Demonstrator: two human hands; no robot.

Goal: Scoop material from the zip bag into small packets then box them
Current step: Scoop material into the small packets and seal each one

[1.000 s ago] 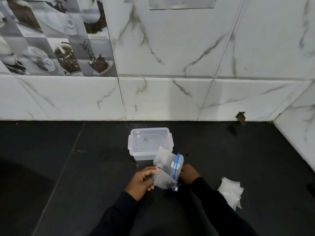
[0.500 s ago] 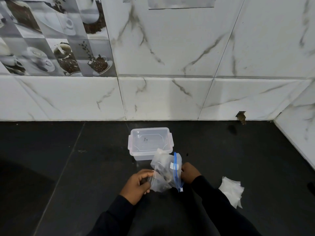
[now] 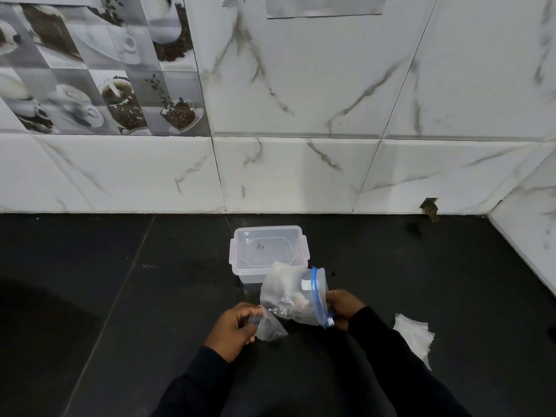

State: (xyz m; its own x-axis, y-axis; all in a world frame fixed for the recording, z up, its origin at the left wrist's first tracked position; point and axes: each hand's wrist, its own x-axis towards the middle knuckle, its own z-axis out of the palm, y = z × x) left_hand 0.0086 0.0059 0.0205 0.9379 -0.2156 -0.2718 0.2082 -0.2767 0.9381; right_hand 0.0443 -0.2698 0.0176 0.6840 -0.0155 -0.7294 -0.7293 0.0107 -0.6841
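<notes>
Two things are being drawn apart: the packet, pinched by the left hand, is being pulled to 8 o'clock of the bag, itself being gripped by the right hand. Boxing is likely being neared, with the box lying at the bag's 12 o'clock.

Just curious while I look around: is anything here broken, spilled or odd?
Yes: there is a chipped, brownish hole in the wall tile where it meets the dark counter, far right. A dark smudge lies on the counter just below it.

clear zip bag (blue seal)
</notes>
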